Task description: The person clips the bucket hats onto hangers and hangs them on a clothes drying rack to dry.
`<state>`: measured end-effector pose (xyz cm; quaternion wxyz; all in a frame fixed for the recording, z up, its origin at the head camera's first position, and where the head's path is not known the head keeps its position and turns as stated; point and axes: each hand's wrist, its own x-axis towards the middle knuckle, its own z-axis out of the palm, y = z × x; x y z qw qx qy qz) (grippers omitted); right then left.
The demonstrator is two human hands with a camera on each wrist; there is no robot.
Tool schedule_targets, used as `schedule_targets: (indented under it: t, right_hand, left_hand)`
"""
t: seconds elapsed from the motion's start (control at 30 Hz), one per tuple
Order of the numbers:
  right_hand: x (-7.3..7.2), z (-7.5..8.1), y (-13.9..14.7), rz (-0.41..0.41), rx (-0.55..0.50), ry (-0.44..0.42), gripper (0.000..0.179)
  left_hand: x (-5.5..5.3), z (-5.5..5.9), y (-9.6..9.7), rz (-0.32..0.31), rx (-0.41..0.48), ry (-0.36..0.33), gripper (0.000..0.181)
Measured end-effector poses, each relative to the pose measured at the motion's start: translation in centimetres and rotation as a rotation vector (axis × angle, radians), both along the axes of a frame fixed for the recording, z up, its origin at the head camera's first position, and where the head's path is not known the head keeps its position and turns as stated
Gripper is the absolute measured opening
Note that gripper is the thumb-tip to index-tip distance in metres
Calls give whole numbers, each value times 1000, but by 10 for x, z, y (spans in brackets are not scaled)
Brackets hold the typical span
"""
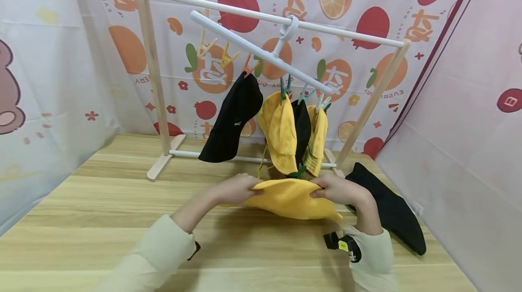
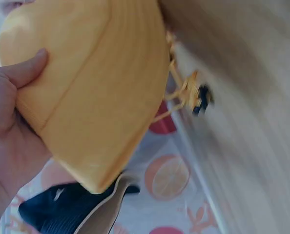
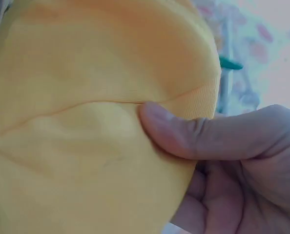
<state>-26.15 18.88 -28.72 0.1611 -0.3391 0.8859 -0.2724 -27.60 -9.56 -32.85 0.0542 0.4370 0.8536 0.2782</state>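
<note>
Both hands hold a yellow bucket hat (image 1: 291, 201) above the table, below the hats that hang from the rack. The left hand (image 1: 239, 189) grips its left side, and the left wrist view shows the thumb lying on the yellow cloth (image 2: 93, 83). On the opposite side the right hand (image 1: 340, 191) pinches the hat, thumb pressed along a seam in the right wrist view; the fingers behind the cloth are partly hidden. A black bucket hat (image 1: 234, 122) and a yellow one (image 1: 279, 131) hang close beyond the hands.
A white hanger (image 1: 261, 52) with clothespins hooks onto a wood-framed rack (image 1: 152, 70), tilted down to the right. Farther right on it hang another black hat (image 1: 301, 129) and another yellow hat (image 1: 318, 140). A black hat (image 1: 391, 210) lies on the table (image 1: 102, 219) near the right wall.
</note>
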Motion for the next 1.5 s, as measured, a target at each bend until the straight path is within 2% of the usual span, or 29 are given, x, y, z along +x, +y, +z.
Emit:
schedule_targets:
  t: [0.1,0.23,0.33,0.4,0.5,0.67,0.8,0.87,1.07,1.2,1.27,1.37,1.5]
  right_hand:
    - [14,10,-13,-33,18,125,19]
    - [31,22,-36,-91,22,281,27]
    - [36,34,-57,-97,8,364,30]
    - [33,41,-71,-81,10,405,30]
    - [26,50,-92,-51,0,400,26]
    - [10,59,-126,-17,-16,333,27]
    - [-3,67,-148,46,-5,308,21]
    - [-9,70,-158,84,-4,303,18]
    - [-23,80,-187,155,4,313,24]
    - [-36,90,-204,181,22,300,11]
    - [-46,96,-212,155,28,278,11]
    - [-62,107,-224,72,130,366,25]
    - [-85,117,-240,-49,461,606,35]
  left_hand:
    - [3,12,-13,-9,39,-12,15]
    - [5,31,-35,-19,54,-77,11]
    - [4,49,-60,-36,40,-113,9]
    - [5,63,-77,-36,23,-147,10]
    - [11,84,-100,-3,-13,-207,13]
    - [19,108,-133,124,-79,-295,17]
    - [21,116,-159,185,-73,-399,24]
    - [21,118,-171,214,-75,-424,25]
    - [17,125,-212,310,-90,-489,31]
    - [13,125,-238,317,-39,-539,34]
    - [11,124,-249,316,-15,-552,34]
    - [9,124,-262,347,-19,-515,32]
    - [8,121,-272,399,-35,-460,31]
